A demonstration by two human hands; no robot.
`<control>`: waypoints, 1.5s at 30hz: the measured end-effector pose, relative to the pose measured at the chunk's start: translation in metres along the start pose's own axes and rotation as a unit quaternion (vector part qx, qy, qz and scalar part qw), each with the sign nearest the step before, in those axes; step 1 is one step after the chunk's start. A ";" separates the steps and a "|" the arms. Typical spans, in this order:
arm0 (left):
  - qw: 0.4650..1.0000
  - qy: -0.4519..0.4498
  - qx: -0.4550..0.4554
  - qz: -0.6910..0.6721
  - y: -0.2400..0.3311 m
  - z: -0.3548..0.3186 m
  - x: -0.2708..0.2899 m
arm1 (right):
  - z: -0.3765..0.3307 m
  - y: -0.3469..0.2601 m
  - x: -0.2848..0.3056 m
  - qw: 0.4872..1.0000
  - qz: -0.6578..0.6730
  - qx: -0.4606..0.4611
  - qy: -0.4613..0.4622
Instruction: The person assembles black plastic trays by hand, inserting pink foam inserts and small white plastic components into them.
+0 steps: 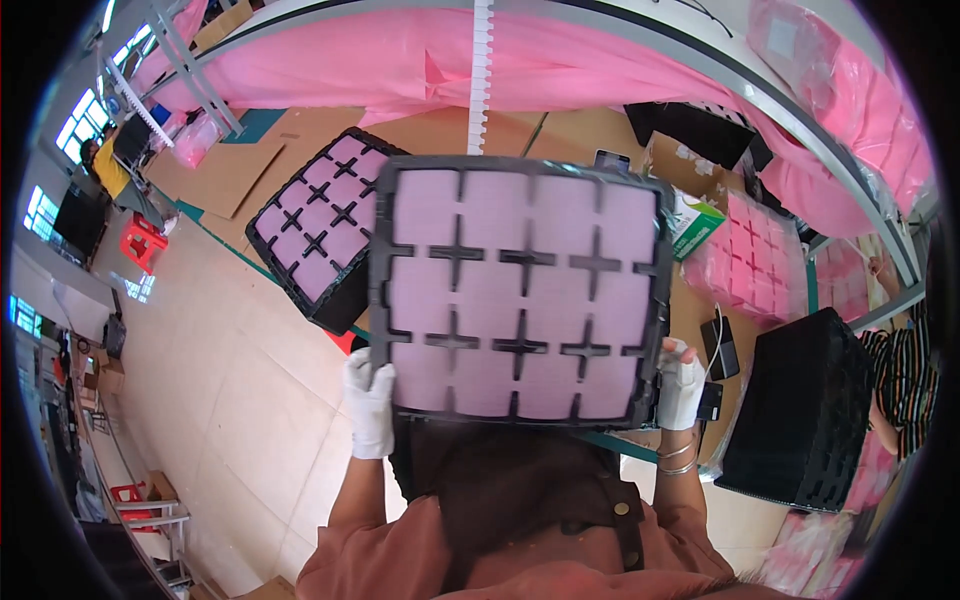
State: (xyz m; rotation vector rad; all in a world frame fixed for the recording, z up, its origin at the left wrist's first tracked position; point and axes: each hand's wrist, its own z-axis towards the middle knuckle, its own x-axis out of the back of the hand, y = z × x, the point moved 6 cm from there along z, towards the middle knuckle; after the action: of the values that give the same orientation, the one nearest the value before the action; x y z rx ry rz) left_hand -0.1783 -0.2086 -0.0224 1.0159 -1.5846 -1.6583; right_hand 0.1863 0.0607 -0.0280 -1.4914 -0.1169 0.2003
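Observation:
Between my hands I hold up a black plastic tray with square compartments, each showing a flat pale-pink surface, and cross-shaped black dividers between them. My left hand, in a white glove, grips its lower left edge, fingers partly behind it. At the lower right edge, my right hand has a white glove with bare fingertips and is closed on the rim. A similar black tray with pink compartments sits tilted on the table, just left of and behind the held one.
A pink tray in clear plastic lies right, beside a green-and-white box and an open carton. Stacked black trays stand at right near a person in a striped top. A white notched strip hangs ahead.

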 end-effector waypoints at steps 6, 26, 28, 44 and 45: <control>0.975 0.195 -0.097 -0.045 0.024 0.076 0.117 | 0.025 0.069 -0.184 0.947 0.094 -0.167 -0.258; 0.941 0.322 -0.003 0.106 -0.037 0.177 0.132 | 0.047 0.096 -0.293 0.833 0.429 -0.283 -0.204; 0.945 0.318 -0.005 0.078 -0.044 0.172 0.126 | 0.048 0.089 -0.276 0.840 0.426 -0.258 -0.215; 0.948 -0.231 0.213 -0.058 -0.007 0.077 -0.172 | 0.029 0.028 -0.228 0.955 0.169 -0.143 -0.200; 0.947 -0.233 0.212 -0.060 -0.012 0.079 -0.178 | 0.028 0.026 -0.226 0.965 0.133 -0.120 -0.191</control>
State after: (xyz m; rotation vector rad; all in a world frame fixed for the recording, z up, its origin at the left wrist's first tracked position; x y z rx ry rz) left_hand -0.1546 -0.0152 -0.0159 0.9826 -2.3076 -1.7702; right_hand -0.0420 0.0434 -0.0412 -1.6931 -0.2577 0.7126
